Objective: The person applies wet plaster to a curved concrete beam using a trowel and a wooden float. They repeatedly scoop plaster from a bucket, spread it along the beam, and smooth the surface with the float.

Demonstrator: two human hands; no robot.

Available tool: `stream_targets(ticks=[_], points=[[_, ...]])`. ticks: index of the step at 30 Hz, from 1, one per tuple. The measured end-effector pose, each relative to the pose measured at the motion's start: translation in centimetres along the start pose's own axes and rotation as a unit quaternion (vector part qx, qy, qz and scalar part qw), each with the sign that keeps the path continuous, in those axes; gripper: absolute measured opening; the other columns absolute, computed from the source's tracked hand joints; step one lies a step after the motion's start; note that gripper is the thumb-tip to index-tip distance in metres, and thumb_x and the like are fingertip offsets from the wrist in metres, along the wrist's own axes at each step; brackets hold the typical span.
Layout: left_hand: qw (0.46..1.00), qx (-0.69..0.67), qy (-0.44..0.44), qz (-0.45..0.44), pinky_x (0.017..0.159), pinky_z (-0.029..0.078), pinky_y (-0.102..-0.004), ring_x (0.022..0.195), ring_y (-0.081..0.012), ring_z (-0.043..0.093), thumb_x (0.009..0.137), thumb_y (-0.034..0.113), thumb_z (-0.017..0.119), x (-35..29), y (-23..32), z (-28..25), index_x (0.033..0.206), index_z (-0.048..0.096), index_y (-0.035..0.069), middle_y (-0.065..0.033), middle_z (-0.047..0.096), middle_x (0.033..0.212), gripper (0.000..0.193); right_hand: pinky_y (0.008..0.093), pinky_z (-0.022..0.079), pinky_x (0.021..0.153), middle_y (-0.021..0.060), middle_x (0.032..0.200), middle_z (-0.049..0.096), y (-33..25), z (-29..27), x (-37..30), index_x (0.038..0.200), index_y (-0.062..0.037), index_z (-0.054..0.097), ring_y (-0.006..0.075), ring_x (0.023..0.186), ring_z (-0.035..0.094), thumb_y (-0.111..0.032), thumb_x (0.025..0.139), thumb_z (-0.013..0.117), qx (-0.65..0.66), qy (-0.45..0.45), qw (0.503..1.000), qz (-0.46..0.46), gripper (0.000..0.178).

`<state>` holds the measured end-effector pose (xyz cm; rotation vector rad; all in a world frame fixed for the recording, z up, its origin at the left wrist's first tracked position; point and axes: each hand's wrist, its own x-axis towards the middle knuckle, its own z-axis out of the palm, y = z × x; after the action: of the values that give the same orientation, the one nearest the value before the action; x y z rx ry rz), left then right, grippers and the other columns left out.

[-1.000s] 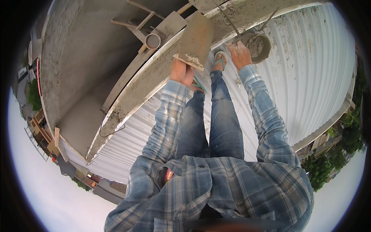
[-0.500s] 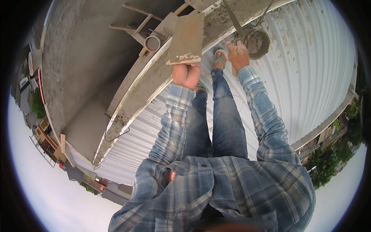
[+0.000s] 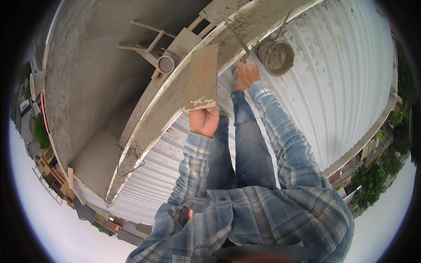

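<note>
My left hand is closed around the underside of a plasterer's hawk, a flat rectangular tan board. Pale mortar crusts its near edge, and its handle is hidden. The hawk sits over a long concrete wall top smeared with wet mortar. My right hand grips a trowel, its narrow blade pointing away and left across the wall top. Just right of this hand, a round bucket with grey mortar inside rests on the corrugated metal roof.
Left of the wall, a small round container stands by planks and a wooden frame over a deep, dark drop. A bent metal rod sticks out from the wall's near end. My sandalled feet are on the metal roof.
My right hand and the trowel have moved away from the bucket, left toward the wall. My left hand has drawn the hawk a little nearer to me.
</note>
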<state>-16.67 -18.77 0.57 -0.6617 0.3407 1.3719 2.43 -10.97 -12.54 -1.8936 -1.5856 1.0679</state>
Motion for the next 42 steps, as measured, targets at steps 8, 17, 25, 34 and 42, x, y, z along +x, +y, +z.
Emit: stream_targets(ticks=[8, 17, 25, 34, 42], points=[[0.971, 0.142, 0.187, 0.051, 0.074, 0.052, -0.0300, 0.086, -0.0181, 0.054, 0.099, 0.025, 0.053, -5.7, 0.9, -1.2, 0.128, 0.048, 0.003, -0.0111, 0.054, 0.115, 0.037, 0.0336, 0.050, 0.056, 0.0147, 0.076, 0.066, 3.9, -6.2, -4.8, 0.095, 0.0024, 0.063, 0.0230, 0.056, 0.063, -0.032, 0.088, 0.060, 0.209, 0.022, 0.940, 0.267, 0.035], [0.970, 0.019, 0.242, -0.029, 0.059, 0.040, -0.0251, 0.070, -0.0131, 0.043, 0.098, 0.017, 0.054, -6.7, -2.5, -4.4, 0.119, 0.049, -0.001, -0.0105, 0.051, 0.101, 0.028, 0.0335, 0.052, 0.048, 0.0108, 0.081, 0.066, 20.2, -8.2, 2.1, 0.105, 0.0003, 0.063, 0.0209, 0.061, 0.063, -0.028, 0.086, 0.064, 0.303, 0.027, 0.775, 0.553, 0.034], [0.983, -0.120, 0.101, -0.092, 0.056, 0.041, -0.0229, 0.067, -0.0138, 0.044, 0.099, 0.019, 0.053, -1.5, -7.9, -4.9, 0.129, 0.047, -0.004, -0.0195, 0.054, 0.116, 0.039, 0.0352, 0.046, 0.092, 0.0087, 0.116, 0.063, 3.6, -7.2, -6.3, 0.134, -0.0056, 0.050, 0.0176, 0.107, 0.058, -0.036, 0.098, 0.053, 0.462, -0.236, 0.749, 0.412, 0.047], [0.981, -0.156, -0.009, -0.117, 0.060, 0.047, -0.0242, 0.069, -0.0165, 0.051, 0.098, 0.024, 0.054, -1.7, -8.0, -5.3, 0.132, 0.045, -0.002, -0.0221, 0.056, 0.115, 0.044, 0.0377, 0.041, 0.104, 0.0137, 0.129, 0.057, -8.6, -8.0, -2.1, 0.138, -0.0001, 0.046, 0.0239, 0.123, 0.052, -0.049, 0.088, 0.069, 0.545, -0.322, 0.746, 0.208, 0.074], [0.922, 0.192, 0.332, -0.052, 0.069, 0.053, -0.0253, 0.080, -0.0148, 0.060, 0.102, 0.039, 0.049, -7.1, -3.5, -9.5, 0.136, 0.046, 0.002, -0.0106, 0.060, 0.114, 0.051, 0.0379, 0.048, 0.095, 0.0218, 0.120, 0.063, -10.4, -7.7, 9.0, 0.127, 0.0030, 0.057, 0.0357, 0.109, 0.062, -0.037, 0.086, 0.068, 0.028, -0.061, 0.994, -0.090, 0.058]])
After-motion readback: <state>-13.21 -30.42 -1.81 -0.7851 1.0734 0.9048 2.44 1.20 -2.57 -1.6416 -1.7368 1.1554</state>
